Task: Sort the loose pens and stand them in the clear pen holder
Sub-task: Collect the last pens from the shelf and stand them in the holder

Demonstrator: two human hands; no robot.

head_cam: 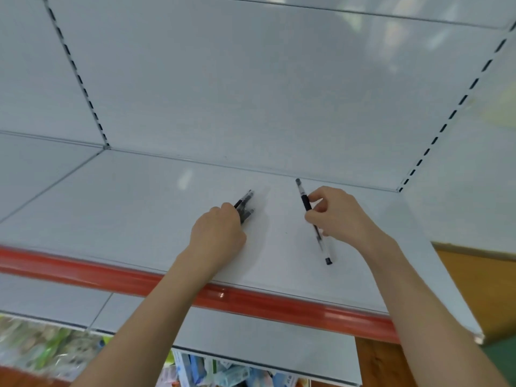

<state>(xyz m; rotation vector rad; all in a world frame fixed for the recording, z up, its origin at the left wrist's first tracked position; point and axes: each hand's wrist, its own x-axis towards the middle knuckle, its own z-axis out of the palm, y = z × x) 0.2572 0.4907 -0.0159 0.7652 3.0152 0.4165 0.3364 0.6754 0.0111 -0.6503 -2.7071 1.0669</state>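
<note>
My left hand [217, 233] grips a small bundle of black pens [245, 205] whose ends stick out past my fingers, low over the white shelf [139, 213]. To the right, my right hand [339, 213] pinches a single pen [306, 203] with a clear barrel and black grip. This pen slants from the shelf's back down to the front, its lower end [328, 260] near the shelf surface. No clear pen holder is in view.
The shelf has a red front strip [111, 277], a white back panel [251, 93] and slotted uprights at left and right. A lower shelf [251, 331] sits below, with blurred coloured packets [217, 372] beneath it. A wooden surface [474, 289] shows at right.
</note>
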